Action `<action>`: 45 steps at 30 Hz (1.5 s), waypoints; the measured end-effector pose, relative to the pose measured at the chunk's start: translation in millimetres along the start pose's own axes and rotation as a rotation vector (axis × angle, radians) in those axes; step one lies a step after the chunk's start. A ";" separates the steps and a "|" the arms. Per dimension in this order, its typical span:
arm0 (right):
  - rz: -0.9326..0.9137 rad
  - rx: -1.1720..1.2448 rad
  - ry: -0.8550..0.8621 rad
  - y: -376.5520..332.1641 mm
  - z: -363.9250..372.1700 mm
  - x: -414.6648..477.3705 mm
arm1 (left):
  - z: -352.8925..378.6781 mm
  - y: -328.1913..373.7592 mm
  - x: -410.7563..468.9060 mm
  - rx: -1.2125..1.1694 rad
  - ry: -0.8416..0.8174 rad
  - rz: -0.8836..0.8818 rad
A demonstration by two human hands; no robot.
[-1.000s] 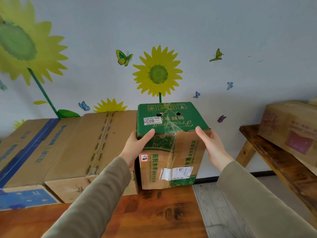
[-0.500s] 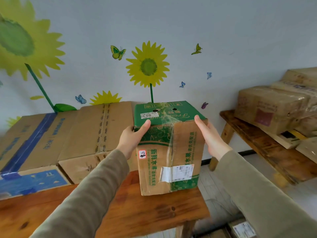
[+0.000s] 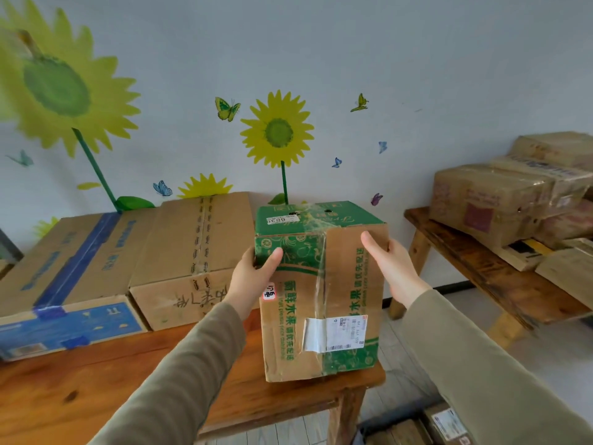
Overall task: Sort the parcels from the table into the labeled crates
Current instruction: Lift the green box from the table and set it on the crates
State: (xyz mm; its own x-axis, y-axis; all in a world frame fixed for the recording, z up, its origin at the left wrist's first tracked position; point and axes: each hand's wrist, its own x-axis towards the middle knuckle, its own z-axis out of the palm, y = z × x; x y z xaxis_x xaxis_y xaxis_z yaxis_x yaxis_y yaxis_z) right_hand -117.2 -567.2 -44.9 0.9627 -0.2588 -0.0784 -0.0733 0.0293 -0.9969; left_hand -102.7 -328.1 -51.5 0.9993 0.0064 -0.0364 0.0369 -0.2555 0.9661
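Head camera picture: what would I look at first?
Probably the green and brown box in the middle, held between the left hand and right hand at the right end of the wooden table. Next, the big yellow sunflowers painted on the wall behind it.

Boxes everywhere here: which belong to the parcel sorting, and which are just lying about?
In the job: green-topped box, held between left hand and right hand; blue-taped carton and brown carton on the table.
Probably lying about: stacked boxes on the side bench; sunflower stickers on the wall.
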 end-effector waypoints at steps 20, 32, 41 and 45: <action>0.163 0.096 -0.148 64.3 -19.5 3.7 | 32.1 -59.9 -25.8 -0.101 0.051 -0.257; 0.186 0.005 -0.158 37.1 -24.2 19.8 | 36.7 -30.0 -25.0 -0.264 0.097 -0.250; 0.218 -0.001 -0.262 17.3 -23.6 19.1 | 18.9 -20.8 -25.8 -0.322 -0.008 -0.246; 0.218 -0.005 -0.267 16.4 -19.8 19.3 | 15.6 -20.9 -27.9 -0.318 0.000 -0.241</action>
State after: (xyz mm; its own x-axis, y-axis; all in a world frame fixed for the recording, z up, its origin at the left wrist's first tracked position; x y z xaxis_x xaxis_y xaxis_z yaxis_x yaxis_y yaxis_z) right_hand -105.0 -590.8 -63.0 0.9583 0.0147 -0.2853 -0.2857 0.0516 -0.9569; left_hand -131.4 -338.1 -74.6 0.9620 0.0292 -0.2715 0.2692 0.0657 0.9608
